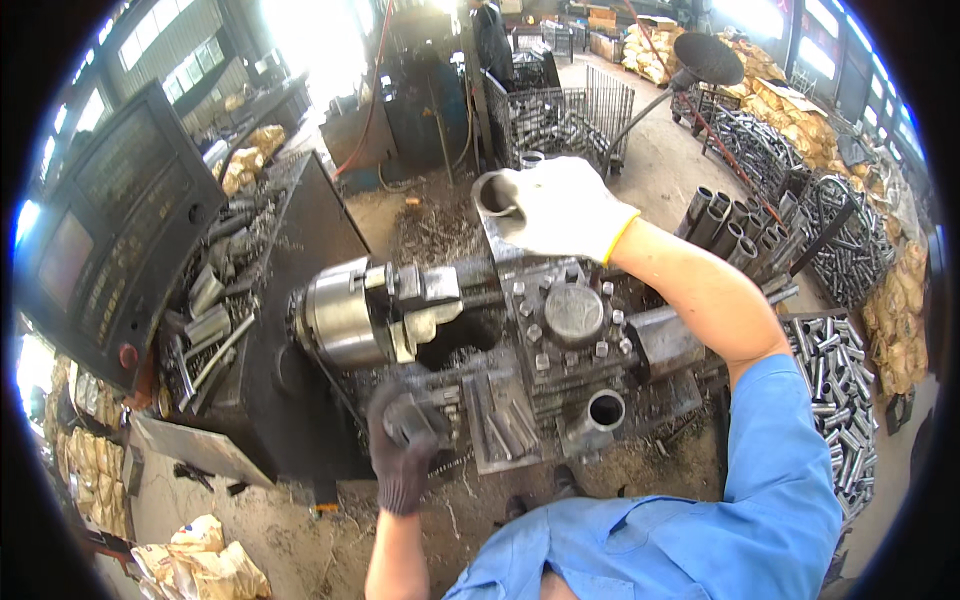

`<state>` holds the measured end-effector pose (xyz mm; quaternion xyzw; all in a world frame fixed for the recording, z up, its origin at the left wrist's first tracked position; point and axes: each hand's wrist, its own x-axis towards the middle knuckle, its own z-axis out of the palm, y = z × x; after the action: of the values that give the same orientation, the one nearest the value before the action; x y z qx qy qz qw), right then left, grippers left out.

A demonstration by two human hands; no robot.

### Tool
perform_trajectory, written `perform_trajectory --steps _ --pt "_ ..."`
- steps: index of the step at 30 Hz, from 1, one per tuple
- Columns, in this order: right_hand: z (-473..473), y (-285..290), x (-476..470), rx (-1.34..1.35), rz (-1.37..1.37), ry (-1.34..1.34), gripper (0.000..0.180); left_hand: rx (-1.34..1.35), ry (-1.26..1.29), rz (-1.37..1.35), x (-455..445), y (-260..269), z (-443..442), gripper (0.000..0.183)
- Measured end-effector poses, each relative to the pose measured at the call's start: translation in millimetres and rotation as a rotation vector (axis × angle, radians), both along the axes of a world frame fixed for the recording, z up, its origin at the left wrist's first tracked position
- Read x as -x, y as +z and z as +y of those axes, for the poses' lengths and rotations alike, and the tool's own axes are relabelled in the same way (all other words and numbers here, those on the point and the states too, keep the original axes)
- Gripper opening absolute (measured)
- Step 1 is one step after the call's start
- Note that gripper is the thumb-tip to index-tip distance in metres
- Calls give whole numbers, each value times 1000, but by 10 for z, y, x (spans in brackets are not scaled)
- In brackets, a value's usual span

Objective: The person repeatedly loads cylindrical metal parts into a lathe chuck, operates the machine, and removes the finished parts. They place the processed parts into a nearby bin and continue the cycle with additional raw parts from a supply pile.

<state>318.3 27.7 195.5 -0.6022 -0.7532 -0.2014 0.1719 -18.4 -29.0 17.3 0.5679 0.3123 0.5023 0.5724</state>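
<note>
My right hand (pixel 559 210), in a white knit glove with a yellow cuff, grips a short metal tube (pixel 489 217) above the lathe's carriage. Another tube end (pixel 532 157) shows just behind the glove. My left hand (pixel 401 450), in a dark glove and blurred, is closed around a grey metal piece (pixel 410 421) whose exact shape is unclear. It is low in front of the lathe chuck (pixel 345 315), whose jaws (pixel 409 330) have no tube between them. Right of the chuck sits the bolted tool post (pixel 574 311). An upright tube (pixel 600 420) stands at the carriage's near side.
A control panel (pixel 127 225) rises at the left beside the headstock top (pixel 262 300), which bears loose tubes and bars. Several tubes (pixel 727 225) stand on the right, near piled metal parts (pixel 840 405). A lamp (pixel 705 60) arches over the back. Wire cages (pixel 570 112) stand behind.
</note>
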Motion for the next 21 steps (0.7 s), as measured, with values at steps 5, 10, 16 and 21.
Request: perform_trajectory --steps 5,10,16,21 --pt "-699 -199 1261 123 195 395 32 -437 333 216 -123 132 331 82" --pt "-1245 -1836 1678 412 506 74 60 396 -38 -104 242 -494 99 46" --pt "-1393 -2781 1364 661 280 -309 52 779 -130 -364 377 -1244 154 57" --pt "-1271 -2262 1179 705 1245 -35 58 855 -186 -498 98 -1082 106 66"
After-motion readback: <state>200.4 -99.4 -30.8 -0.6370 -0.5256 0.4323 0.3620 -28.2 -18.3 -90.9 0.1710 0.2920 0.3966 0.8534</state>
